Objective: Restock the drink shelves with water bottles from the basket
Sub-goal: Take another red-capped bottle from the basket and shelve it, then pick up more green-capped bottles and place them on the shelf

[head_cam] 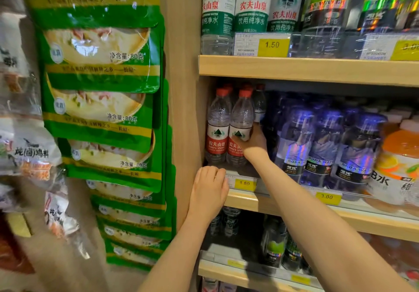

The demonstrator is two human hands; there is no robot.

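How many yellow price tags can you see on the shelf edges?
4 readable: 1.50 tag and a cut-off tag on the top shelf; 1.50 tag and 3.00 tag on the middle shelf. Blurred yellow labels on the bottom rail may be more.

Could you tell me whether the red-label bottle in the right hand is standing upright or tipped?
Upright: the red-label bottle has its cap on top, base on the shelf, right hand around it.

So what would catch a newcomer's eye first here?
Probably the right hand gripping a red-capped water bottle at the left end of the middle shelf, while the left hand rests on the shelf's edge. Next, the green food pouches hanging in a column on the left.
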